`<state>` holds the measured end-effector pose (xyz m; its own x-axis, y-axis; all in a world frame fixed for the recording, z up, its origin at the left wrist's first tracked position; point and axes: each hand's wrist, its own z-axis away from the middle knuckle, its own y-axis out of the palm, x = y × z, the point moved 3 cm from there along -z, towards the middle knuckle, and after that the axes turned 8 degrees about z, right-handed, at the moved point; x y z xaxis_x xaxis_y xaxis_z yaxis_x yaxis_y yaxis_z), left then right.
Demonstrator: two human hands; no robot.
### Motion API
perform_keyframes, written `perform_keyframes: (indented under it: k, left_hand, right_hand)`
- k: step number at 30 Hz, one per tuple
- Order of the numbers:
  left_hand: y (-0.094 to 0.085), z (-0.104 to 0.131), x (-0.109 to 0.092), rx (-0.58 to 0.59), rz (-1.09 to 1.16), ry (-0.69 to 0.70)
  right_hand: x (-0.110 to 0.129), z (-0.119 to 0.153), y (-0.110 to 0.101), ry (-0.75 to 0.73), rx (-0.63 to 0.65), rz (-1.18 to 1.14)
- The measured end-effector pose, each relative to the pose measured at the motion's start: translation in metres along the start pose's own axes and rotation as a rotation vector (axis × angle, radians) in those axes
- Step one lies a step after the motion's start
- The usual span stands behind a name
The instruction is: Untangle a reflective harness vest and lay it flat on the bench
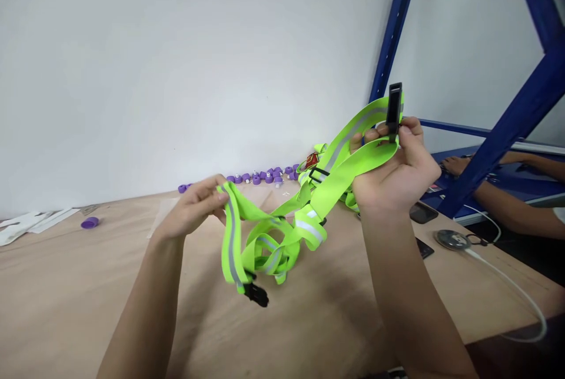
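A tangled neon-yellow reflective strap (309, 227) with grey stripes is stretched in the air between my hands. My left hand (194, 208) pinches one loop of it, and a black buckle (256, 295) dangles below that loop. Raised higher at the right, my right hand (397, 161) grips the strap close to a second black buckle (394, 105). A black slider (318, 175) sits on the strap left of that hand. The middle of the strap hangs in bunched loops over the table. Behind it, more neon strap with a red patch (311, 160) lies by the wall.
Several purple caps (256, 179) lie along the wall on the brown table (88, 296); one purple piece (89, 222) is apart at left, near white strips (26, 227). At right are a round cabled device (452, 239), phones (422, 212), a blue frame (498, 138) and another person's arms (507, 202).
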<state>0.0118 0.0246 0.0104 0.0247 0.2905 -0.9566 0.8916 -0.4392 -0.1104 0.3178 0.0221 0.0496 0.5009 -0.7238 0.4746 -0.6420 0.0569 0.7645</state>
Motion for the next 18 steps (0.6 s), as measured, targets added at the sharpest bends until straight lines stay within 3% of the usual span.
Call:
perform_keyframes:
  k: [4,9,13,15,18]
  left_hand:
    - [-0.012,0.0,-0.01,-0.373,0.193,0.205]
    - [-0.026,0.013,-0.033,-0.685,0.312,0.378]
    - [-0.061,0.037,-0.041,-0.765,0.382,0.475]
    - [-0.076,0.048,-0.045,-0.776,0.276,0.519]
    - [-0.08,0.055,-0.052,-0.709,-0.073,0.299]
  right_hand:
    - [-0.003,-0.002,-0.001,-0.02,0.004,0.071]
    - [-0.006,-0.013,-0.017,-0.135,0.052,0.198]
    - [0.0,-0.023,-0.029,-0.179,0.057,0.197]
    - [0.006,-0.028,-0.031,-0.204,0.001,0.158]
    - [0.016,-0.033,-0.032,-0.256,-0.141,0.074]
